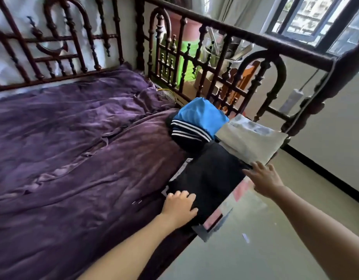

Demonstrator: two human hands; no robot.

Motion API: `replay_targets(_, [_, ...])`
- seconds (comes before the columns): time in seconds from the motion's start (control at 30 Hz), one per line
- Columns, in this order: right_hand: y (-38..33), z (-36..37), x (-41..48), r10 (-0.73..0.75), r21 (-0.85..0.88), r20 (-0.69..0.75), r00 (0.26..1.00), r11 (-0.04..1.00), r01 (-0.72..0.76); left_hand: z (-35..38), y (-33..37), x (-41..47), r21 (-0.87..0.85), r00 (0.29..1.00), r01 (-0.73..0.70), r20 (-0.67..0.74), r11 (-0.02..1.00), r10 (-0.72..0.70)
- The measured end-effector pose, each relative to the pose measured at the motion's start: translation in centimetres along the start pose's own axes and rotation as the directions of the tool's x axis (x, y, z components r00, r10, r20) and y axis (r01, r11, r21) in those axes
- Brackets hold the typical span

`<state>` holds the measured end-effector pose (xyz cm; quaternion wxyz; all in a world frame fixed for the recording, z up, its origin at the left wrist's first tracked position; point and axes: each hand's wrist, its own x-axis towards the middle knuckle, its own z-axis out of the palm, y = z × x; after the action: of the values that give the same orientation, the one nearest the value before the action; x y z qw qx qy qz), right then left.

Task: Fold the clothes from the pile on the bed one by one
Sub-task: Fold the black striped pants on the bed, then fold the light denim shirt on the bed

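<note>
Left hand (179,205) bent over black garment (211,174), grip unclear; right hand (264,177) splayed flat at its edge.

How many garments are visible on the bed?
4: blue garment against the bed rail, black white-striped garment below it, beige folded garment right of those, black garment nearest the camera. Others may lie hidden underneath.

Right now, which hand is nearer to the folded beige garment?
Right. The right hand is at the near edge of the beige garment, almost touching it. The left hand rests on the near corner of the black garment, farther away.
</note>
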<state>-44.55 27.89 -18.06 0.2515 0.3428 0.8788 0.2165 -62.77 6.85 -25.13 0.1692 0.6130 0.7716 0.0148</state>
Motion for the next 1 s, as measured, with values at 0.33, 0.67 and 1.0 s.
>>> replay_targets(0.33, [-6.3,-2.6,3.6,-0.327,0.113,-0.237,0.915,0.926,0.361,-1.1,-2.1,-2.7,-0.068,0.907,0.39,-0.14,0.918,-0.396])
replay_targets(0.67, [-16.4,-12.5,3.4,-0.59,-0.021,-0.499,0.635,0.74,0.672,-2.1,-8.7,-17.5,-0.202,0.553,0.761,-0.296,0.616,-0.779])
replay_targets(1.0, [-27.9,-21.6,-2.5,-0.685,-0.086,-0.645,0.339,0.506,0.858,-2.8,-11.9,-30.9,-0.357,0.223,0.854,-0.407,0.379,-0.886])
